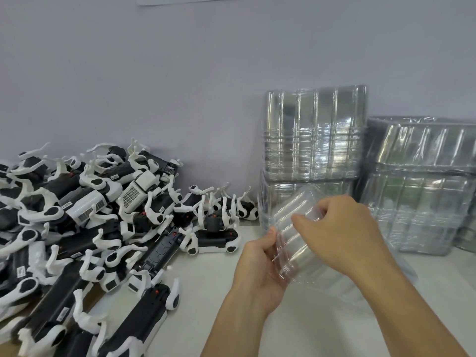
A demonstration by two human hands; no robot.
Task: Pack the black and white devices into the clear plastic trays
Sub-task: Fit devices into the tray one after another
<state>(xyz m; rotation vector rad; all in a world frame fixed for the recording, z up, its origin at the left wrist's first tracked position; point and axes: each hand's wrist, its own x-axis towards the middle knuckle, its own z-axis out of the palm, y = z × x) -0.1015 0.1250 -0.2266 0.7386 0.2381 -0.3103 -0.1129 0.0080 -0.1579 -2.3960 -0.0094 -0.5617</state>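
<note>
One clear tray [296, 243] is held above the table [296, 331] at about 5 o'clock, pinched at its near edge by the left hand [260, 264] and gripped from above by the right hand [342, 233]. No device is seen in it, so packing is judged barely begun. At 9 o'clock the devices [90, 228] are heaped, unpacked. Farther off, at 2 o'clock, tray stacks [314, 132] are leaned against the wall [154, 73].
</note>
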